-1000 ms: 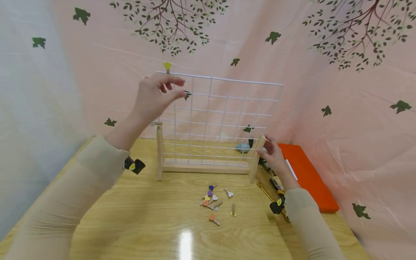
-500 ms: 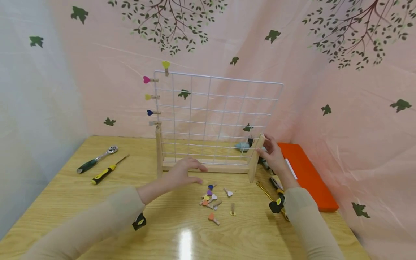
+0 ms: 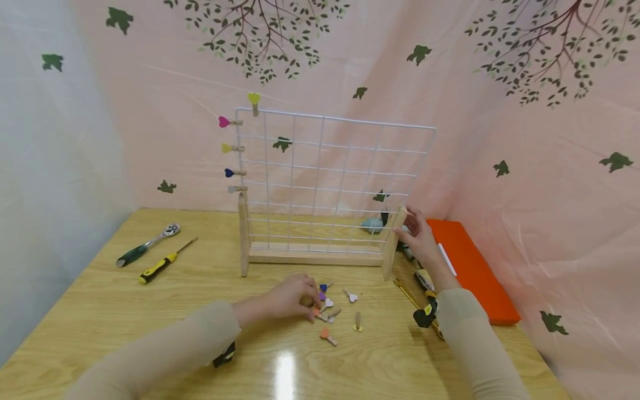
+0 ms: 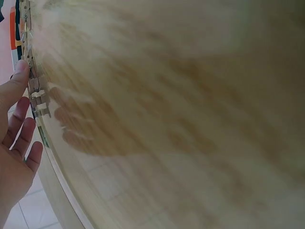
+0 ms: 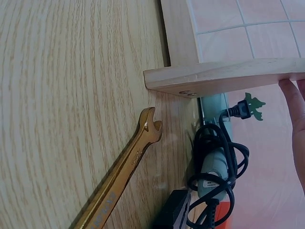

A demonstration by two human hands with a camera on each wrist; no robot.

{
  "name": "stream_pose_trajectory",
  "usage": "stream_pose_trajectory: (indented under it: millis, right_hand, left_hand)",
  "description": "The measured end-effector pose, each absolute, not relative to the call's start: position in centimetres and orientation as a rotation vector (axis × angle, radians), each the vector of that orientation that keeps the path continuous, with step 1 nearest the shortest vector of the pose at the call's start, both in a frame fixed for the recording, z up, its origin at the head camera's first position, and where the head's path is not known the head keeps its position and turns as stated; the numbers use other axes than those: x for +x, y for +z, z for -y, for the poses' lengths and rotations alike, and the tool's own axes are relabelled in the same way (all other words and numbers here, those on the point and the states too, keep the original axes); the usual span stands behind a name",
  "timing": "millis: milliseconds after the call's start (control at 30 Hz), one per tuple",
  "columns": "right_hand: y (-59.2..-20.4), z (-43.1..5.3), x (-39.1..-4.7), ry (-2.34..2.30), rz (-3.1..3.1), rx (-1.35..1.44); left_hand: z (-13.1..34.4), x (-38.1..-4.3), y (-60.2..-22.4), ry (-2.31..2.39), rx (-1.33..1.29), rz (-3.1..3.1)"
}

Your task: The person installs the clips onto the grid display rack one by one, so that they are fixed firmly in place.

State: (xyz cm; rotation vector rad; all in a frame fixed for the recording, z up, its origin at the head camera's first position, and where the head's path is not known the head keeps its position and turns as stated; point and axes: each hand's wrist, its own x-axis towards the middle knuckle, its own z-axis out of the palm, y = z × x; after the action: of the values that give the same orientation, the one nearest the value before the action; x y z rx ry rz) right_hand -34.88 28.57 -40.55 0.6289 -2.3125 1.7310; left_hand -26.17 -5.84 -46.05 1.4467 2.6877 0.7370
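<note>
My left hand point(image 3: 290, 297) is at a pile of small wooden clothespins with coloured hearts, thumb and forefinger parted around an orange-heart clothespin point(image 3: 316, 313); whether they touch it I cannot tell. Its other fingers are loosely bent in the left wrist view. My right hand point(image 3: 420, 239) grips the right post point(image 3: 395, 244) of a wooden stand that bears an upright white wire grid point(image 3: 323, 118). Clipped along the grid's left edge are pink point(image 3: 224, 121), yellow point(image 3: 227, 148), dark blue point(image 3: 229, 173) and white point(image 3: 232, 189) clothespins. Another yellow one point(image 3: 254, 99) stands on the top wire.
Left on the table lie a ratchet wrench point(image 3: 150, 245) and a yellow-black screwdriver point(image 3: 159, 270). At right are a golden spanner point(image 5: 121, 171), pliers point(image 3: 425, 282) and an orange-red case point(image 3: 475, 272). A corded grey-blue tool point(image 5: 214, 167) lies behind the stand's right post.
My left hand has come down from the grid's upper left corner to the clothespin pile, uncovering the clothespins on the left edge. My right hand stays on the post.
</note>
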Motion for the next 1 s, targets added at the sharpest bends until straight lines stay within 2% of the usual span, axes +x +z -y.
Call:
stream_pose_trajectory:
  millis: [267, 467, 767, 1000]
  right_hand:
    - [-40.7, -28.3, -34.8, 1.744, 2.308, 0.643]
    - [-40.8, -28.3, -34.8, 1.751, 2.298, 0.673]
    - [-40.5, -28.2, -34.8, 1.744, 2.296, 0.658]
    - [-39.2, -27.6, -33.6, 1.761, 2.309, 0.614]
  left_hand:
    - [5.8, -25.9, -46.0, 0.729, 1.409, -2.629]
    - [6.2, -25.7, -45.2, 0.976, 1.293, -2.467]
    - [7.4, -26.2, -41.7, 1.170, 1.328, -2.532]
    - [8.6, -26.6, -36.8, 1.189, 1.236, -2.617]
